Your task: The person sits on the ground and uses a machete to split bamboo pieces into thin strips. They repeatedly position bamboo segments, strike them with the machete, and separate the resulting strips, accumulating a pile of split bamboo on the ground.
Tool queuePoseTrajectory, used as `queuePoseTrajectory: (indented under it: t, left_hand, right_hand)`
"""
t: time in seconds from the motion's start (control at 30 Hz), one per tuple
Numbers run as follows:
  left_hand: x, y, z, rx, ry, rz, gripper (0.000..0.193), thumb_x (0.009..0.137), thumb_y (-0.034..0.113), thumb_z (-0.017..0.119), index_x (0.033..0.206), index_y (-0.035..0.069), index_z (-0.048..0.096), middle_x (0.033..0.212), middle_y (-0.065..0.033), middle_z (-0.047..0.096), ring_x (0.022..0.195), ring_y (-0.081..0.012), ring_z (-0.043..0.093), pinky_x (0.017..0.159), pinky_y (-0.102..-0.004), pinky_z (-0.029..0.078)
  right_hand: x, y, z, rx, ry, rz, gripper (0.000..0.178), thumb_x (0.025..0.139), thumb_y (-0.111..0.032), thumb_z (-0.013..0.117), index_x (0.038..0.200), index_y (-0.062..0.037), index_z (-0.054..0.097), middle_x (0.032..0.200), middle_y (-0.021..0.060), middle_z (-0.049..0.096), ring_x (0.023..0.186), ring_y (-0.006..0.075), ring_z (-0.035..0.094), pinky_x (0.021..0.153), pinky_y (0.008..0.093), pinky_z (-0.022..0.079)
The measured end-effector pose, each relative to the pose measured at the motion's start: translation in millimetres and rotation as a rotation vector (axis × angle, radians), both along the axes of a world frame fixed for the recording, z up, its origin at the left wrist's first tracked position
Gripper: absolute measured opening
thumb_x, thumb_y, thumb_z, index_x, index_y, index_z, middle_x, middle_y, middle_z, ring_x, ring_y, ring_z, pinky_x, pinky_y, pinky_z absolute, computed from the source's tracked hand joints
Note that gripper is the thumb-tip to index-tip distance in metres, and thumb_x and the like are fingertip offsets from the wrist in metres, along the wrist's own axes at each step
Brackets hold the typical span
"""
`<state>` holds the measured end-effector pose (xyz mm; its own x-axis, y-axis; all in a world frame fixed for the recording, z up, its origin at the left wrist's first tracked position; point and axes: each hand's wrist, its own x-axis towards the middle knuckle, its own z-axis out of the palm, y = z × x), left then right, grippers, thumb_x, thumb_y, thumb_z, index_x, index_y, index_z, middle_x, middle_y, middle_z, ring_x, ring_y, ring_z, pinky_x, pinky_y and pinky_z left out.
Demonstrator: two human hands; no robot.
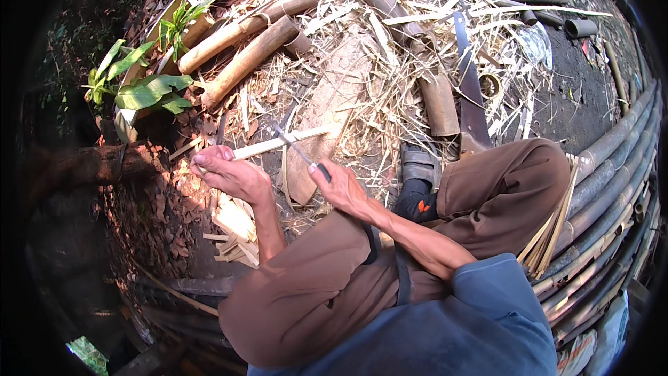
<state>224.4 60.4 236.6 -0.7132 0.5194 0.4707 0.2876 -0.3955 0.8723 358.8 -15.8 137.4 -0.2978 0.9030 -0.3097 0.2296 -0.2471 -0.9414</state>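
My left hand [235, 173] is closed around the near end of a pale split bamboo strip [257, 149]. The strip points away to the right above a worn wooden board [341, 83]. In my right hand [341, 189] is a knife [298, 147], gripped by its dark handle. Its thin blade lies across the strip and seems to touch it, angled up to the left. Part of the strip inside my left fist is hidden.
Bamboo shavings [376, 108] litter the ground. A handsaw [467, 69] leans beside a bamboo section [437, 101] near my shoe [419, 167]. Bamboo poles [240, 31] lie at the far left, more poles [598, 188] at the right. Cut strips [240, 247] lie by my left forearm.
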Motion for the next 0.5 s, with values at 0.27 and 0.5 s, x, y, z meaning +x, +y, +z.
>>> queuePoseTrajectory:
  t: [0.27, 0.5]
  left_hand:
    - [2, 3, 1, -0.027, -0.081, 0.007, 0.032, 0.107, 0.031, 0.037, 0.085, 0.01, 0.032, 0.072, -0.0005, 0.03, 0.066, -0.0115, 0.029, 0.064, -0.0275, 0.03]
    - [14, -3, 3, 0.054, -0.039, -0.094, 0.03, 0.107, 0.03, 0.038, 0.085, 0.01, 0.032, 0.072, 0.0004, 0.032, 0.067, -0.0108, 0.032, 0.063, -0.0268, 0.031]
  right_hand:
    - [6, 2, -31, 0.025, -0.013, -0.096, 0.035, 0.098, -0.038, 0.051, 0.092, -0.0031, 0.052, 0.059, 0.0181, 0.054, 0.05, 0.0338, 0.055, 0.051, 0.0463, 0.042]
    - [37, 7, -116, -0.022, -0.339, -0.134, 0.04, 0.097, -0.042, 0.05, 0.1, -0.002, 0.057, 0.076, 0.0269, 0.064, 0.071, 0.0451, 0.063, 0.066, 0.0511, 0.049]
